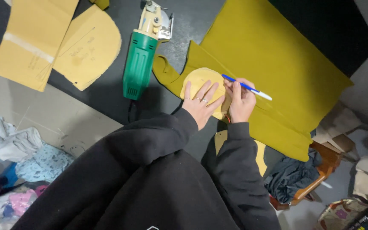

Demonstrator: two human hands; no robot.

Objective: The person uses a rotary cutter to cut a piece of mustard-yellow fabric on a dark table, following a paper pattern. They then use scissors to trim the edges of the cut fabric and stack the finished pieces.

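Mustard-yellow fabric (273, 68) lies spread across the dark desk (103, 91), and both hands work on it near its lower left edge. The left hand (201, 104) rests flat with its fingers (204, 90) spread wide over a small rounded paper pattern piece (201, 79); this placement appears meant to pin the piece against the cloth so it cannot shift. Rings show on two of those fingers. The right hand (240, 100) has its fingers pressed together around a blue-and-white pen (247, 87), pinching it near the tip end, with the tip set at the right rim of the pattern piece, a hold consistent with tracing the outline. Both sleeves are black.

Just left of the hands, a green-handled electric cutter (143, 53) lies on the desk, its cream head and blade guard pointing away from the person, touching or just beside the fabric's curved cut edge. Further left, well apart, two larger tan cardboard patterns (60, 40) overlap each other. A pile of mixed clothing (18, 170) sits on the floor at lower left, and a wooden chair (320, 170) carrying dark cloth stands at lower right.
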